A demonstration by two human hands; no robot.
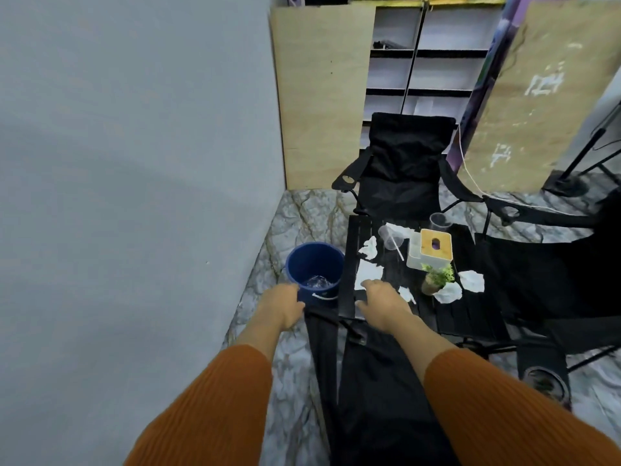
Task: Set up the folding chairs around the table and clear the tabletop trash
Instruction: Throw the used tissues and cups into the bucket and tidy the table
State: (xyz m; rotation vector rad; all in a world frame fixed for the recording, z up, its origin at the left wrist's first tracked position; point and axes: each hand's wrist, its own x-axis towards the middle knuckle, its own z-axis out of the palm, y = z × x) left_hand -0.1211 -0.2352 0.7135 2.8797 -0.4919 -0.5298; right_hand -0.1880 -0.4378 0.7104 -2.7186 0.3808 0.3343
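Both hands were closed on the top of a folded black chair (369,391) that stood directly below the camera, its long axis running from the person's feet up toward the near edge of the table (470,314). The left hand (282,307) gripped the chair's left upper corner, beside the blue bucket (314,267); the right hand (383,304) gripped the right upper corner, which overlapped the table's near-left corner in this view (whether it touched the tabletop could not be told). Neither hand was clearly nearer, since the chair lay between them, so the coming move probably turned on drawing the two corners apart sideways, with the wall (134,163) close on the left and the table on the right.

On the dark slatted tabletop, trash lay scattered: crumpled white tissues (472,280) near the right hand and farther right, a tipped clear cup (389,238) with a straw, and an upright clear cup (440,222) at the far edge. A tissue box (431,252) and a small potted plant (437,279) stood among them.

Beyond the table an unfolded black chair (403,163) faced it, and another (554,264) stood open at the right side. The bucket, with something clear crumpled inside, sat on the marble-patterned floor (302,213) left of the table. Plywood panels and shelving closed off the back.
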